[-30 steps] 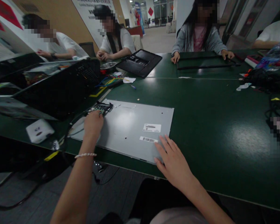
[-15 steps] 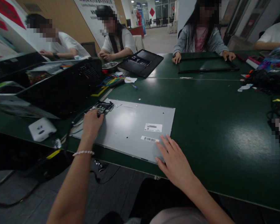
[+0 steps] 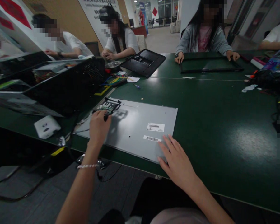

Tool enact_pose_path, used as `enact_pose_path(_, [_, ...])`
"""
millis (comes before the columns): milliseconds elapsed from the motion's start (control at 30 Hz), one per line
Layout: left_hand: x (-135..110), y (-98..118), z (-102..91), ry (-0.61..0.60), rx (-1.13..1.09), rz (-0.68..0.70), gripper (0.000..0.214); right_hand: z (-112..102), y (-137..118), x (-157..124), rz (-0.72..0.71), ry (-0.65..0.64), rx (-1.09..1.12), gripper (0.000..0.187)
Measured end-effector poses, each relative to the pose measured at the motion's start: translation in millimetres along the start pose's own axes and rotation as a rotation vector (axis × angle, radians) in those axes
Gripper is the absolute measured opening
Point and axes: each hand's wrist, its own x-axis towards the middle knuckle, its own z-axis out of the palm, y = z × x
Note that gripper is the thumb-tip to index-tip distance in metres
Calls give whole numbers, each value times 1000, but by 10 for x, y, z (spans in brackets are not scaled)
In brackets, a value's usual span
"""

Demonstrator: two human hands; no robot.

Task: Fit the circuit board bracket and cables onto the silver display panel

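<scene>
A grey metal display panel [image 3: 135, 124] lies flat on the green table [image 3: 212, 118], its back up, with two white labels. My left hand [image 3: 98, 127] is closed around a small circuit board [image 3: 108, 106] with black wires at the panel's far left corner. My right hand [image 3: 177, 160] rests open, fingers spread flat on the panel's near right corner beside the barcode label [image 3: 152, 138].
Black monitor housings [image 3: 65, 84] stand to the left, a white adapter [image 3: 46, 126] beside them. Coloured wires [image 3: 112, 81] and a metal bowl [image 3: 112, 65] lie beyond. Across the table, people handle a black back cover [image 3: 144, 62] and a black bezel frame [image 3: 210, 65].
My left hand has shifted slightly right with the circuit board over the panel corner. My right hand stays flat on the panel. The view has drifted a little.
</scene>
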Motion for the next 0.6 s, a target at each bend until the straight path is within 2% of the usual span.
enact_pose_path(267, [-397,301,13,-100,-21,3,35,36,-100,33,5,-12,1,49])
enact_pose_path(467, [-479,453,-101,-153,52,5,37,25,-160,50,8,-23,-4,51])
enact_pose_path(600, [-411,453,-204,-152,100,3,41,59,-161,38,7,-14,-2,50])
